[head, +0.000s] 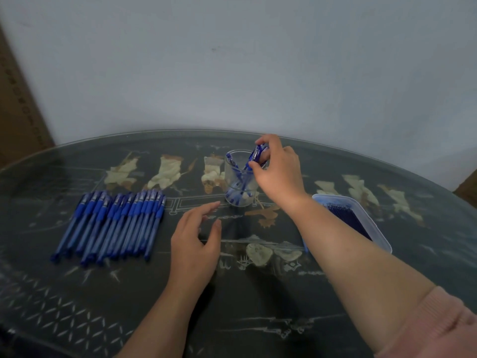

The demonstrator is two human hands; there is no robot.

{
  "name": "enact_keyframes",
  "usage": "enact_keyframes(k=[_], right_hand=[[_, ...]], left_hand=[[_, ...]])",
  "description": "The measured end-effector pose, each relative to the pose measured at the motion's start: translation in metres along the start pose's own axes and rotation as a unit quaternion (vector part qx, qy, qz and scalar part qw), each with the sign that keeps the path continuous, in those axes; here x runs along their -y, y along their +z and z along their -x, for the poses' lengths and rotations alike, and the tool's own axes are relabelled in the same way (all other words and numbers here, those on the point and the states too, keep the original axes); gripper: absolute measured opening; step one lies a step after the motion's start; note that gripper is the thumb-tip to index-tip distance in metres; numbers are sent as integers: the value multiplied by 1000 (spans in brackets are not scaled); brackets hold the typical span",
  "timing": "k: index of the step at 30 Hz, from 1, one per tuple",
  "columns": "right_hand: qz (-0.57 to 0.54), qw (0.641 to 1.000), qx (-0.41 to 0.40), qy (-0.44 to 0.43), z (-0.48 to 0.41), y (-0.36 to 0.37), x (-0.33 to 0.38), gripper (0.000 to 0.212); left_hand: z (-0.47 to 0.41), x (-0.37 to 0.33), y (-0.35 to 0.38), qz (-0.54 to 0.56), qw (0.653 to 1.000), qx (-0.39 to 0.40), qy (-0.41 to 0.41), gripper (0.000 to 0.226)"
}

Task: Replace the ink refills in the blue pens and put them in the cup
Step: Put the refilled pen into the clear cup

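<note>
Fingers and thumb of a person's right hand (278, 174) pinched the upper end of a blue pen (254, 155), tilted with its lower end down inside the clear cup (238, 200) just above the centre of the frame, where a few other pens (232, 164) leaned against the wall. The left hand (196, 244) lay below and left of the cup, apart from it, fingers loose and spread and holding nothing; whether it touched the table (258, 319) could not be told. A row of blue pens (113, 223) waited side by side at the left of the frame, well apart from the cup, and a shallow white container (379, 228) of dark blue refills (348, 215) sat at the right, partly hidden behind the right forearm. The drop looked nearly made, but nothing steadied the cup: a nudge to its rim from the knuckles, or the pen jamming against those leaning inside, could likely tip it and spill the finished pens across the smooth tabletop. Let go too high, the pen could bounce off the rim and roll away. The forearm also crossed the container's near corner, so a careless pull back might catch its edge and scatter the refills.
</note>
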State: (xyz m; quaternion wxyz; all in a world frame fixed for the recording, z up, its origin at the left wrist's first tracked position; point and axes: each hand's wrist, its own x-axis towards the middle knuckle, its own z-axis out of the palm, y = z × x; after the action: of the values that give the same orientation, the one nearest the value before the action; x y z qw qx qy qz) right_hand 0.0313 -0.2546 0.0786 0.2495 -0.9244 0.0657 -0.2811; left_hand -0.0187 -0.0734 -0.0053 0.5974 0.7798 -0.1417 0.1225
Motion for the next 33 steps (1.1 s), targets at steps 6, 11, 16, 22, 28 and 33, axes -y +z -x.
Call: enact_keyframes(k=[6,11,16,22,28,33], right_hand=[[-6,1000,7,27,4,-4,3,46],[-5,998,-45,33,12,-16,4,34],[-33,991,-113,59,37,-18,16,29],[-80,991,-20,105,83,23,59,15],[-77,981,122,127,96,82,99,16],[-92,965,156,188,88,108,127,23]], left_hand=[[0,-1,-1,3,1000,2,1,39],[4,-11,-9,-2,998,-28,49,38],[1,-14,-46,-41,994,-75,60,34],[-6,14,-113,-199,968,-141,53,28],[-2,46,-144,-332,934,-128,31,32],[-2,54,-144,-379,922,-74,22,34]])
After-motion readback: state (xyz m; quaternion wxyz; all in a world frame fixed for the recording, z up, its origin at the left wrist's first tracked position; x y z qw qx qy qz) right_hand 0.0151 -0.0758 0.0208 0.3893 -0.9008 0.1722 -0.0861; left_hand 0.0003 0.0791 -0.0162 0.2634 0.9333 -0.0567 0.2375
